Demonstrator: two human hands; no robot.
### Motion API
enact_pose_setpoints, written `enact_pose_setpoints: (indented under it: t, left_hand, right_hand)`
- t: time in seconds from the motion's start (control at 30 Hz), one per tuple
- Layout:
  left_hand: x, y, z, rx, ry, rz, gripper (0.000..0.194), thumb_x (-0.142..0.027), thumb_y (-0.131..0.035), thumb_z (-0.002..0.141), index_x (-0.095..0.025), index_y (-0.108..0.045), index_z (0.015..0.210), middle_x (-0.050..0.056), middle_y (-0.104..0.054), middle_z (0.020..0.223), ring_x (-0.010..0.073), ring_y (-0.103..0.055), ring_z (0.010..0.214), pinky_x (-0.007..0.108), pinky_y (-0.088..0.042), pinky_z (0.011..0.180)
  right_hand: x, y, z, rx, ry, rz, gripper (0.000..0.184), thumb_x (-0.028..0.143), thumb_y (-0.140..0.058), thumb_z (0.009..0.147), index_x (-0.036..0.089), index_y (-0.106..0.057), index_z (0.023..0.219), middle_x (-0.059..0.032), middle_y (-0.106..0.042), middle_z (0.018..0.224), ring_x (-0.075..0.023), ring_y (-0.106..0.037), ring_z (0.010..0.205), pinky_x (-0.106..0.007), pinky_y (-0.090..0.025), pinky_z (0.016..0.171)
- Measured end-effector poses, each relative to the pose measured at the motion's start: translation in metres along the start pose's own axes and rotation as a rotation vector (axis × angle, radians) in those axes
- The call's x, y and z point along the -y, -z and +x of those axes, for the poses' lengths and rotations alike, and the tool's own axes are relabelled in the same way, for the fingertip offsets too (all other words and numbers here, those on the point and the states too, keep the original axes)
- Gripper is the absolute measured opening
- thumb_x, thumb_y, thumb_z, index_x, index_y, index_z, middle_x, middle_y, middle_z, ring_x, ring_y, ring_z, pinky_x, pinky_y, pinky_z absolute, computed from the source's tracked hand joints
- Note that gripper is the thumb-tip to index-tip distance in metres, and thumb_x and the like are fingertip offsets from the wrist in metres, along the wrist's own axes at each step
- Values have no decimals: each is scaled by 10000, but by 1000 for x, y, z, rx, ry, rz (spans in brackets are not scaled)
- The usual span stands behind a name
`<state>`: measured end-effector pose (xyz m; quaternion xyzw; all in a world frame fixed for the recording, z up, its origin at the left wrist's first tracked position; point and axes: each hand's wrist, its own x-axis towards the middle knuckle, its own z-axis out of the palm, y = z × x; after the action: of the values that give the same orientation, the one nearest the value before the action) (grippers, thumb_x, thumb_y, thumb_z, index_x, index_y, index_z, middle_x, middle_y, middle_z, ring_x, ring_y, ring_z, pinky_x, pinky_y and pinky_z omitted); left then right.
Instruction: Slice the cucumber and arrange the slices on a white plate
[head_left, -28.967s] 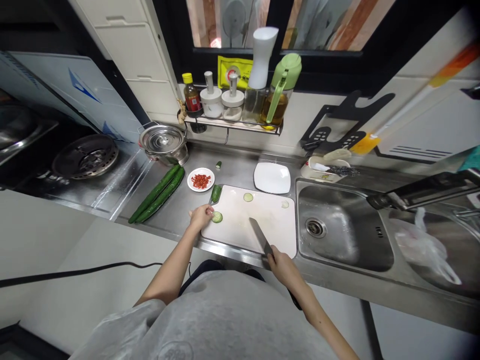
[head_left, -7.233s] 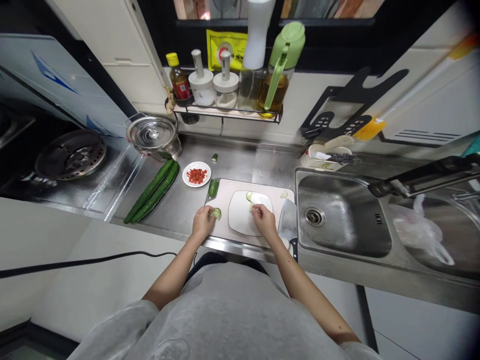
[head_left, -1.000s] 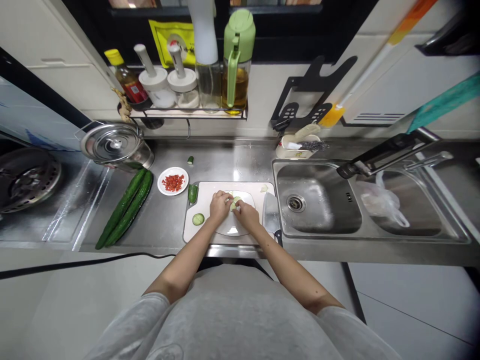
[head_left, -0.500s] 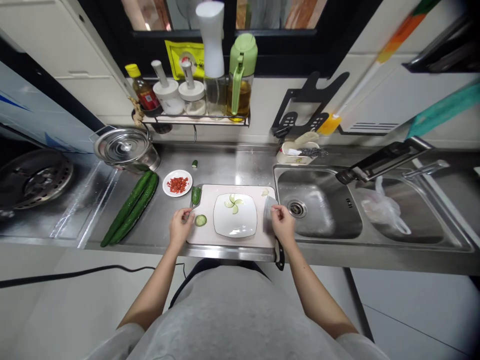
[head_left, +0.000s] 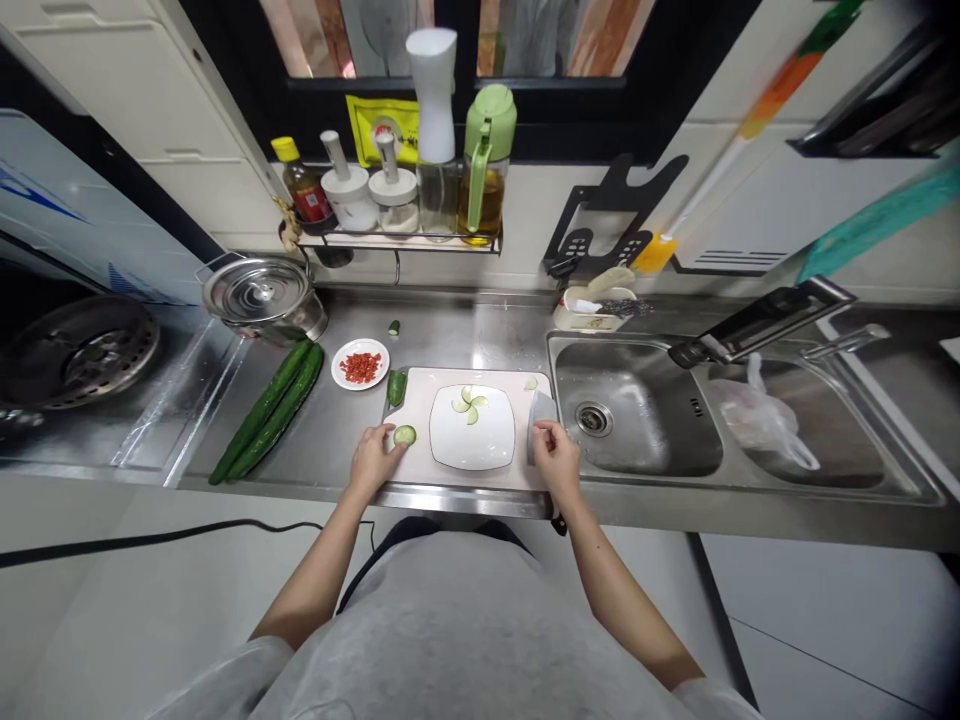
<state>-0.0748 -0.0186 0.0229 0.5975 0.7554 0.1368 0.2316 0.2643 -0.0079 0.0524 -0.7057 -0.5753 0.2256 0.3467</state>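
A pale cutting board bears a white square plate, where thin cucumber slices form a pinwheel. My left hand is at the board's left edge, thumb and forefinger parted beside a small pile of round cucumber slices; its thumb tip reaches the pile. A cut cucumber piece lies at the board's upper left corner. My right hand has its fingers pinched together over a knife's blade at the board's right side; what they hold is hidden. The knife handle shows below that hand.
Two whole cucumbers and a small plate of chopped red pieces lie to the left, near a lidded steel pot. A double sink is on the right. Bottles and jars stand on a shelf behind.
My left hand has moved right and its fingers have spread at the cucumber slices. My right hand stays near the knife blade, fingers still pinched. The view has shifted slightly.
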Motion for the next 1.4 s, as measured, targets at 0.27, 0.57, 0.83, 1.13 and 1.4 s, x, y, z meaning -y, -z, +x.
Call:
enact_pose_setpoints:
  t: [0.27, 0.57, 0.83, 1.13, 1.4]
  left_hand:
    - [-4, -3, 3, -6, 54, 43, 369, -400, -595, 790, -215, -620, 1108, 83, -606, 991, 214, -592, 884, 313, -439, 776]
    - [-8, -7, 2, -87, 60, -48, 241, -297, -615, 759, -231, -647, 989, 47, -624, 928, 186, -585, 809, 289, -430, 720]
    - [-12, -9, 5, -90, 143, -412, 140, -261, -580, 744, -191, -636, 852, -4, -623, 724, 116, -548, 652, 243, -440, 675]
    - [-61, 19, 4, 73, -90, -762, 225, -365, -657, 687, -165, -631, 786, -21, -559, 628, 87, -463, 559, 218, -398, 586]
    - [-92, 19, 0, 129, -176, -801, 268, -406, -692, 682, -167, -645, 794, -4, -606, 688, 93, -489, 591, 222, -395, 585]
  right_hand:
    - [-6, -3, -6, 26, 7, 12, 392, 488, -441, 830, 167, -630, 950, 6, -564, 616, -145, -512, 568, -253, -396, 590]
    - [10, -12, -10, 95, 22, -10, 394, 486, -417, 840, 169, -636, 925, 22, -506, 566, -144, -498, 551, -247, -364, 571]
    - [23, -25, -17, 247, 60, -21, 345, 441, -406, 856, 185, -624, 935, 34, -481, 562, -142, -493, 561, -240, -359, 570]
    - [87, -35, -5, 429, 379, 4, 307, 347, -421, 908, 207, -606, 1109, -65, -622, 1010, -196, -536, 949, -301, -416, 825]
    - [109, -43, 7, 495, 511, -49, 247, 303, -411, 930, 198, -635, 936, -67, -616, 947, -213, -494, 949, -337, -388, 850]
